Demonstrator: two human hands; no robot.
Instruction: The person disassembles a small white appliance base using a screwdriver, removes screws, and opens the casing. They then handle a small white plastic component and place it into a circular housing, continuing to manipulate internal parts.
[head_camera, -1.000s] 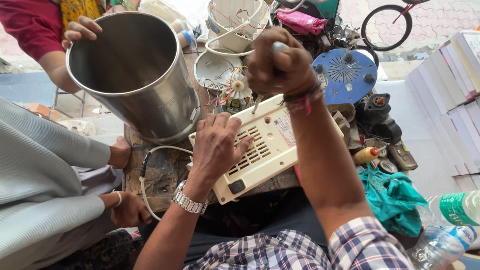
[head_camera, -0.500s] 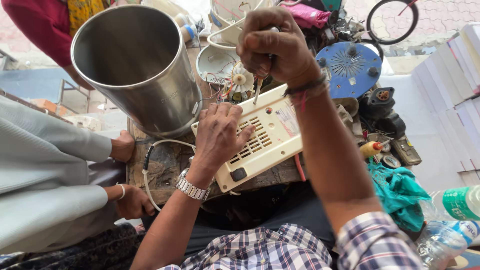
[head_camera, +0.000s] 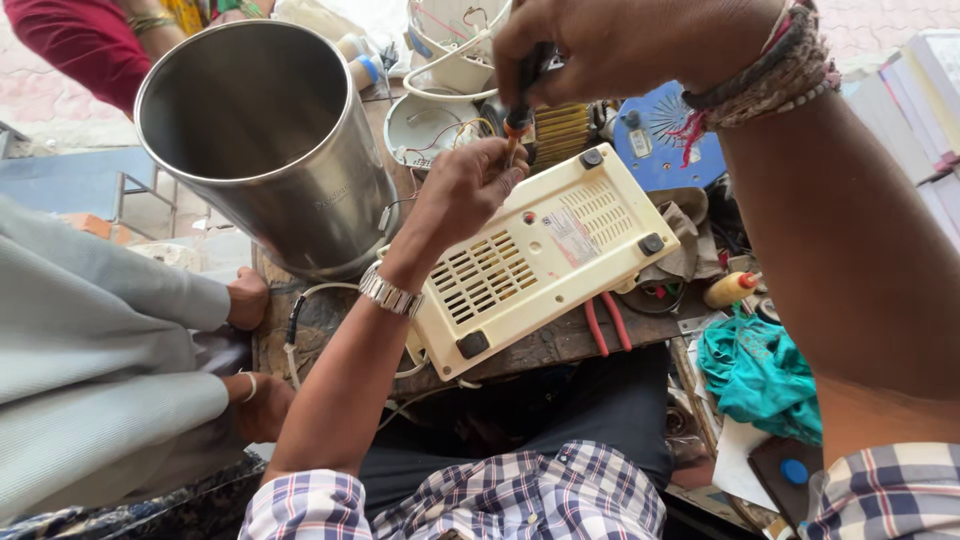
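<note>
Screwdriver (head_camera: 520, 105), cream appliance (head_camera: 535, 255), steel pot (head_camera: 270, 150) beside

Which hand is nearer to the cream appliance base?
Left. The left hand rests on the top edge of the cream appliance base; the right hand is above it, gripping the screwdriver.
</note>
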